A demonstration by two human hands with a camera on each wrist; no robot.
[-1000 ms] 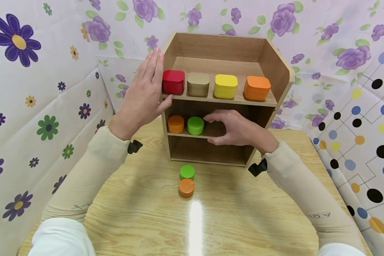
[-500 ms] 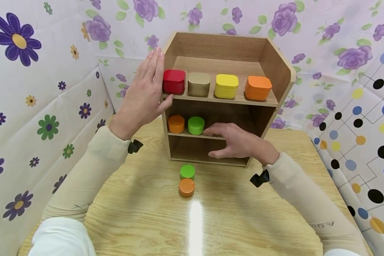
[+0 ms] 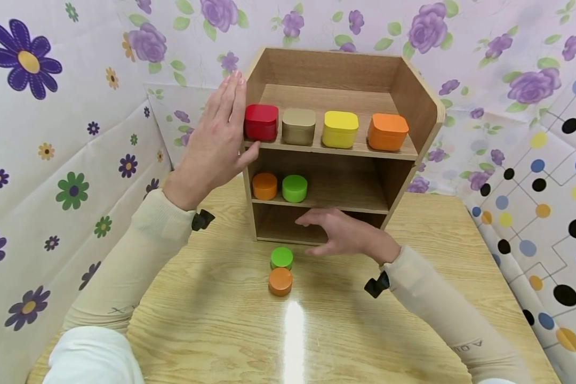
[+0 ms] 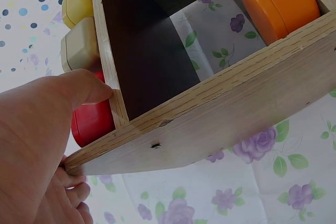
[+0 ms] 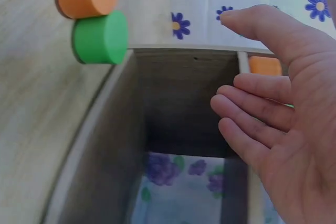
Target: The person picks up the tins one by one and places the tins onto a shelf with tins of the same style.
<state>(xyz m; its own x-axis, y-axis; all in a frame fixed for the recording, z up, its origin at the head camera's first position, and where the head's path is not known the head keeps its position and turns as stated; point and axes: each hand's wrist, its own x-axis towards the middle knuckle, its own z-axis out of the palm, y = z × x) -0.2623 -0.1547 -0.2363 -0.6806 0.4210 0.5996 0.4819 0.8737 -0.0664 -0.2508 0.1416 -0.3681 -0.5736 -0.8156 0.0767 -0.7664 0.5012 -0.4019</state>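
Note:
My left hand (image 3: pixel 213 141) holds the left side of a small wooden shelf unit (image 3: pixel 331 69). Its fingers lie along the outer panel, and the thumb (image 4: pixel 89 87) reaches the top board's front edge beside a red box (image 3: pixel 261 122). With fingers relaxed and nothing between them, my right hand (image 3: pixel 341 234) is in front of the bottom compartment. A round orange box (image 3: pixel 264 186) and a round green box (image 3: pixel 295 189) stand side by side on the middle shelf's left. On the table, a green round box (image 3: pixel 281 257) and an orange round box (image 3: pixel 280 281) sit left of that hand.
Along the top shelf's front stand the red box, a gold box (image 3: pixel 299 127), a yellow box (image 3: pixel 340 129) and an orange rounded-square box (image 3: pixel 388 132). Patterned cloth walls (image 3: pixel 182 48) enclose the wooden table (image 3: pixel 211 320) at the back and sides.
My right hand has come down from beside the green box on the middle shelf to the front of the bottom compartment. My left hand stays on the shelf unit's side.

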